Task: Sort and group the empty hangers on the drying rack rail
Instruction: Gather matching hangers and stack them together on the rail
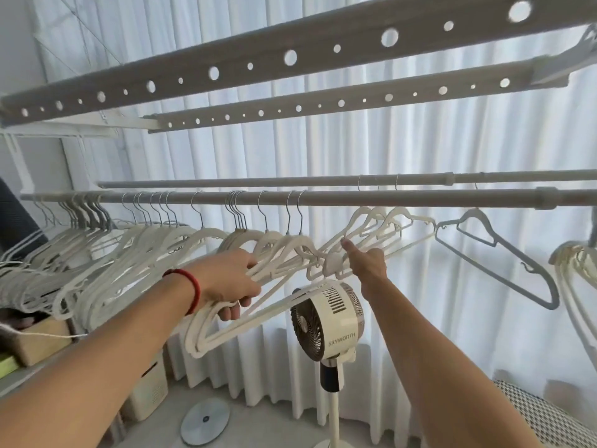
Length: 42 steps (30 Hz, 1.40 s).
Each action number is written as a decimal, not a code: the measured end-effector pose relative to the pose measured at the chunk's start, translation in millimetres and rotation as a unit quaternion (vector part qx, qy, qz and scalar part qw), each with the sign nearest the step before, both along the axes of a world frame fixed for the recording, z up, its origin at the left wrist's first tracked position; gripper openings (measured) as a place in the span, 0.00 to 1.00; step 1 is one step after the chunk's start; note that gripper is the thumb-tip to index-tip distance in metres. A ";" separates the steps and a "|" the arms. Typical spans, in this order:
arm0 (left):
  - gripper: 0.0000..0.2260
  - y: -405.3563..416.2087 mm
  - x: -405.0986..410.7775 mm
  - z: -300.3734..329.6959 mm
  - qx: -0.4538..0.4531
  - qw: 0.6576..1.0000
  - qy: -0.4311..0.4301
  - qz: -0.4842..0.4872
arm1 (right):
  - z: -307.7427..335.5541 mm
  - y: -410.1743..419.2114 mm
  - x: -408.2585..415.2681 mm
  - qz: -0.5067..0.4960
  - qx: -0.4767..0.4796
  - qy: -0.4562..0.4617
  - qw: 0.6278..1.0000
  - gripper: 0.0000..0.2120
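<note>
There, the left hand (231, 282) gripped a bunch of white hangers (245, 305) hung on the rail (323, 198). The right hand (368, 263), otherwise curled, touched one finger to a hanger (361, 221) further along, above a fan (326, 324).

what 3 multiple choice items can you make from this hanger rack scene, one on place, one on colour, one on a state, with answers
1. Where does the grey hanger hang?
A. Right of the white hangers, on the rod
B. Far left of the rod
C. On the fan

2. What colour is the band on the left wrist?
A. Blue
B. Red
C. Green

3. What is the left hand doing?
A. Hanging idle
B. Pressing flat on the curtain
C. Gripping a bunch of white hangers

Answers: 1 A, it hangs alone right of the white hangers near the right hand. 2 B, the wrist band is red. 3 C, its fingers curl round the bunch of white hangers.
</note>
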<state>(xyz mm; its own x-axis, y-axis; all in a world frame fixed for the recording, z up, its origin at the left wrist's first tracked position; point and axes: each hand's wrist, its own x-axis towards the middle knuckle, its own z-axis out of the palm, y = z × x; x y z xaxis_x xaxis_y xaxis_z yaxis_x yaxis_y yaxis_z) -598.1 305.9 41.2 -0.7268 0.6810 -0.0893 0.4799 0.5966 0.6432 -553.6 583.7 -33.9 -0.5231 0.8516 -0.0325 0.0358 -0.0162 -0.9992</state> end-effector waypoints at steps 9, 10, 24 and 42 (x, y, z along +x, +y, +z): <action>0.07 -8.5 -1.9 30.6 -0.112 0.986 0.119 0.033 | 17.5 23.3 -53.6 0.090 -0.109 0.058 0.988 0.26; 0.07 -8.1 -2.4 29.3 -0.114 0.986 0.116 0.036 | 17.2 24.2 -58.6 0.091 -0.119 0.068 0.986 0.22; 0.09 -20.9 -24.9 27.2 -0.146 0.982 0.114 0.023 | 12.4 59.8 -28.9 -0.083 -0.045 0.068 0.993 0.07; 0.09 45.3 72.9 2.4 0.001 0.869 0.495 -0.021 | 6.1 72.3 83.5 -0.024 0.017 0.093 0.995 0.06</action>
